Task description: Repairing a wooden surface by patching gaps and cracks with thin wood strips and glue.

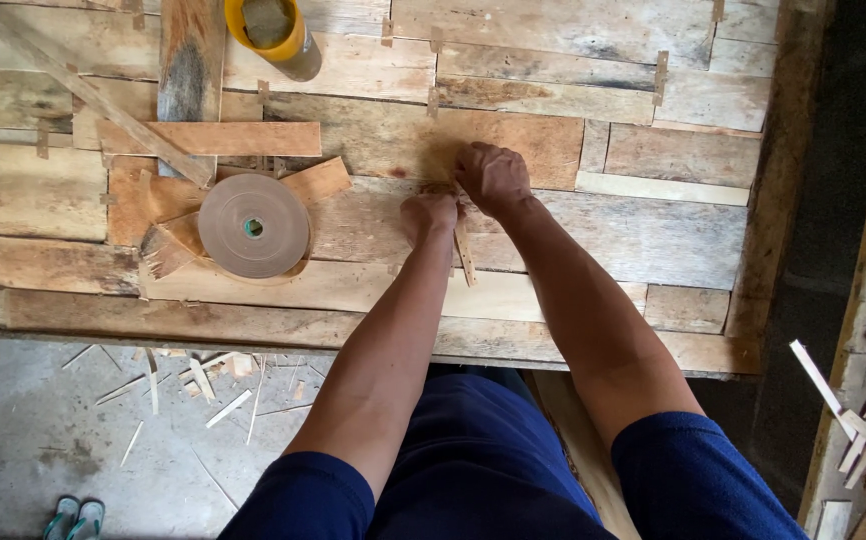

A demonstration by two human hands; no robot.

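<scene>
Presently, right of the tape roll (253,225), both hands, left hand (429,213) and right hand (493,177), press closed on a thin wood strip (464,252); beyond the roll, the yellow cup (271,32) holds greyish contents.

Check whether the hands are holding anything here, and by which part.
The left hand pinches the top end of a thin strip of wood against the patchwork wooden panel. The right hand presses flat beside it; any grip cannot be told.

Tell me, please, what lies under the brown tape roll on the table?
The tape roll rests on overlapping veneer sheets; the part directly beneath is covered, so its seams cannot be seen.
</scene>
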